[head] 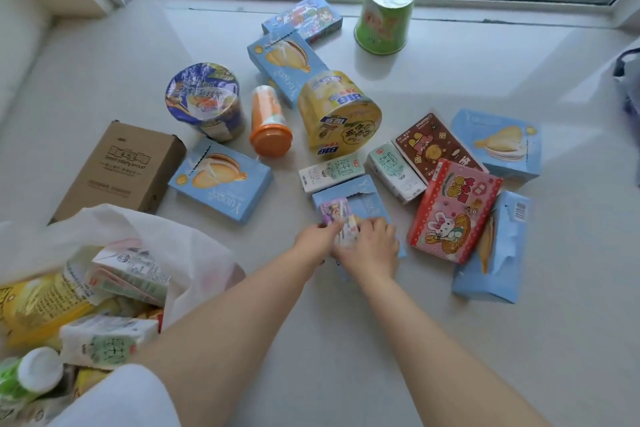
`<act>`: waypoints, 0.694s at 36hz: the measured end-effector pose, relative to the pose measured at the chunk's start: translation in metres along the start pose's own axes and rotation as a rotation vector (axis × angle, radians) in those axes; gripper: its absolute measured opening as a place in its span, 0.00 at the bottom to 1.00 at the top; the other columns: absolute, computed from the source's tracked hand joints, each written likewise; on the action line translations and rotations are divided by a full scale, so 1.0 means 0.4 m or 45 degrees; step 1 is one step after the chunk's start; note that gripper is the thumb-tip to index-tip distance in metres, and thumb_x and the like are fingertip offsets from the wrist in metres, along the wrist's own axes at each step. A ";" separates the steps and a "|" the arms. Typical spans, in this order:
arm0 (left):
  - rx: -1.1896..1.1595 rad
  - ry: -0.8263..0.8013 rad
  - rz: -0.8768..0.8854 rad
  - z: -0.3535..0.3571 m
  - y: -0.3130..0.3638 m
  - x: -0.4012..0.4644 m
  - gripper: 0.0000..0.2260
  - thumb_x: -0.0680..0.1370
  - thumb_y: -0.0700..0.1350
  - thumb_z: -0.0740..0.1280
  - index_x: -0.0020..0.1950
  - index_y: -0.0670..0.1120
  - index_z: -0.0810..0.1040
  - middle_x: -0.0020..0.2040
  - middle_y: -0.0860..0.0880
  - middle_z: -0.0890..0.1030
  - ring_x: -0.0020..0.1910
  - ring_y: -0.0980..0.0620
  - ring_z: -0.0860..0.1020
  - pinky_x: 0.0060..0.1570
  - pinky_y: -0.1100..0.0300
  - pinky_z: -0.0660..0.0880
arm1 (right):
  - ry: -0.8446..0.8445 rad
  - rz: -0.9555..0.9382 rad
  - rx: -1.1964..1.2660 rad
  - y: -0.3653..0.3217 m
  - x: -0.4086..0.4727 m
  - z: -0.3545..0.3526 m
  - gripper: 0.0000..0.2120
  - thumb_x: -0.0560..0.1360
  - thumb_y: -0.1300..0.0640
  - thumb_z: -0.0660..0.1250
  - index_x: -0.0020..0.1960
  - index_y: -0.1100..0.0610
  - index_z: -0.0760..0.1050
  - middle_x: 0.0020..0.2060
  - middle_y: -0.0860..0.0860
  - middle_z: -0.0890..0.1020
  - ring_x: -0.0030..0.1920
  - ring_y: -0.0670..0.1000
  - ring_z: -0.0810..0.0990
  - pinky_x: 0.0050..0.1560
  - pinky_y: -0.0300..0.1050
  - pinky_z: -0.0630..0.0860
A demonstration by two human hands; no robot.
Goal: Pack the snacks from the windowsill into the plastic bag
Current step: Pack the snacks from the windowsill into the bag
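Presently both hands, left hand (pixel 317 238) and right hand (pixel 372 246), meet over the torn blue box (pixel 353 204) on the windowsill (pixel 346 340); fingers curl round its small packets (pixel 341 218). Risk: loose packets spill through the torn flap when lifted toward the plastic bag (pixel 166 239) lying left.

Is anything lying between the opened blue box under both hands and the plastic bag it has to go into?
Nothing visible does. The opened blue box, under the left hand and right hand, sits right of the plastic bag, with bare windowsill between them. The closed blue box lies farther back, off that line.
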State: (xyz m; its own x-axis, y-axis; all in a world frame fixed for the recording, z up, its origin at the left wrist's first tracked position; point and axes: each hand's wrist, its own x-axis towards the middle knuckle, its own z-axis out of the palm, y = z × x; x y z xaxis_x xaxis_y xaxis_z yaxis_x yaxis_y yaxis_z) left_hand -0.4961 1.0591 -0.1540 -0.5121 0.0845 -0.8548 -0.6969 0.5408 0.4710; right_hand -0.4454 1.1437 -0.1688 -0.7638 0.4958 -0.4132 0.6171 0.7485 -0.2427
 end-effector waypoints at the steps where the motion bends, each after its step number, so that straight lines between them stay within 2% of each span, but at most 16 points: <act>1: -0.010 0.020 -0.014 0.008 0.005 0.006 0.25 0.72 0.61 0.66 0.59 0.43 0.78 0.54 0.44 0.81 0.53 0.44 0.79 0.51 0.59 0.74 | -0.003 -0.057 -0.003 0.004 -0.004 0.004 0.35 0.68 0.34 0.64 0.65 0.57 0.69 0.62 0.52 0.71 0.63 0.55 0.66 0.60 0.46 0.64; 3: -0.009 0.084 -0.039 0.020 0.015 0.020 0.29 0.67 0.61 0.68 0.60 0.42 0.78 0.55 0.42 0.81 0.54 0.43 0.80 0.55 0.54 0.77 | -0.014 -0.177 0.009 0.016 -0.009 0.005 0.34 0.66 0.33 0.62 0.63 0.56 0.71 0.62 0.50 0.70 0.64 0.53 0.65 0.61 0.45 0.63; 6: -0.003 0.165 -0.063 0.031 0.020 0.046 0.24 0.71 0.57 0.71 0.59 0.42 0.77 0.53 0.42 0.82 0.51 0.43 0.81 0.52 0.53 0.78 | -0.032 -0.370 0.073 0.048 -0.016 -0.002 0.38 0.61 0.32 0.49 0.60 0.54 0.75 0.61 0.50 0.72 0.65 0.53 0.66 0.62 0.46 0.62; 9: -0.031 0.217 -0.071 0.041 0.016 0.063 0.29 0.68 0.59 0.73 0.60 0.41 0.75 0.53 0.42 0.81 0.49 0.43 0.81 0.51 0.51 0.79 | 0.065 -0.404 0.174 0.096 -0.001 -0.006 0.30 0.65 0.39 0.48 0.56 0.51 0.78 0.61 0.51 0.73 0.65 0.55 0.67 0.62 0.50 0.63; 10: -0.030 0.239 -0.069 0.044 0.014 0.065 0.30 0.68 0.59 0.73 0.61 0.41 0.74 0.54 0.42 0.80 0.50 0.43 0.80 0.52 0.50 0.79 | 0.137 -0.360 0.216 0.105 0.008 -0.012 0.27 0.68 0.41 0.51 0.56 0.52 0.78 0.62 0.52 0.73 0.65 0.55 0.68 0.62 0.51 0.64; 12: -0.044 0.281 -0.070 0.050 0.011 0.065 0.31 0.69 0.59 0.73 0.62 0.40 0.72 0.57 0.42 0.78 0.53 0.42 0.79 0.53 0.52 0.77 | 0.154 -0.171 0.294 0.109 0.032 -0.026 0.21 0.74 0.49 0.57 0.65 0.55 0.72 0.65 0.54 0.69 0.66 0.55 0.66 0.65 0.51 0.63; 14: -0.076 0.293 -0.057 0.055 0.001 0.062 0.30 0.71 0.58 0.71 0.63 0.39 0.69 0.59 0.42 0.76 0.56 0.43 0.77 0.49 0.57 0.73 | 0.029 0.034 0.387 0.101 0.061 -0.031 0.23 0.78 0.53 0.58 0.71 0.57 0.64 0.67 0.55 0.66 0.68 0.55 0.64 0.67 0.50 0.63; 16: -0.120 0.298 -0.039 0.059 -0.014 0.060 0.30 0.73 0.58 0.70 0.64 0.40 0.67 0.59 0.44 0.75 0.56 0.45 0.75 0.47 0.59 0.69 | -0.101 0.159 0.382 0.097 0.085 -0.024 0.22 0.80 0.51 0.55 0.71 0.59 0.64 0.67 0.57 0.69 0.67 0.57 0.67 0.65 0.51 0.65; 19: -0.192 0.236 -0.023 0.047 -0.028 0.052 0.33 0.70 0.62 0.71 0.63 0.41 0.68 0.57 0.47 0.76 0.55 0.46 0.76 0.49 0.58 0.71 | -0.205 0.302 0.351 0.097 0.105 -0.020 0.23 0.82 0.47 0.49 0.66 0.61 0.70 0.61 0.60 0.75 0.62 0.60 0.72 0.58 0.51 0.68; 21: -0.279 0.120 -0.056 0.030 -0.032 0.056 0.34 0.64 0.64 0.74 0.60 0.42 0.73 0.54 0.47 0.80 0.51 0.47 0.79 0.51 0.56 0.76 | -0.263 0.336 0.486 0.101 0.109 -0.022 0.22 0.82 0.49 0.48 0.63 0.62 0.73 0.59 0.61 0.77 0.59 0.59 0.74 0.51 0.47 0.67; 23: -0.435 -0.064 -0.081 0.008 -0.027 0.047 0.23 0.67 0.58 0.74 0.54 0.45 0.78 0.48 0.46 0.83 0.44 0.48 0.81 0.47 0.57 0.78 | -0.273 0.330 0.580 0.099 0.101 -0.028 0.22 0.83 0.51 0.49 0.62 0.63 0.74 0.58 0.61 0.78 0.57 0.59 0.75 0.48 0.45 0.66; 25: -0.496 -0.186 -0.071 -0.014 -0.030 0.035 0.13 0.72 0.52 0.72 0.51 0.46 0.80 0.45 0.46 0.83 0.41 0.48 0.81 0.46 0.57 0.78 | -0.270 0.315 0.661 0.088 0.088 -0.035 0.22 0.83 0.50 0.49 0.62 0.63 0.74 0.58 0.60 0.78 0.58 0.59 0.75 0.52 0.47 0.69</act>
State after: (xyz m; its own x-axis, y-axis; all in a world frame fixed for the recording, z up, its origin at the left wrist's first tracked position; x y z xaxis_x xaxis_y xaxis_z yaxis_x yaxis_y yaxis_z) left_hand -0.4977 1.0491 -0.1705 -0.4110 0.1969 -0.8901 -0.8739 0.1930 0.4462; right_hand -0.4532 1.1935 -0.1797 -0.5650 0.4890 -0.6646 0.8235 0.2840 -0.4912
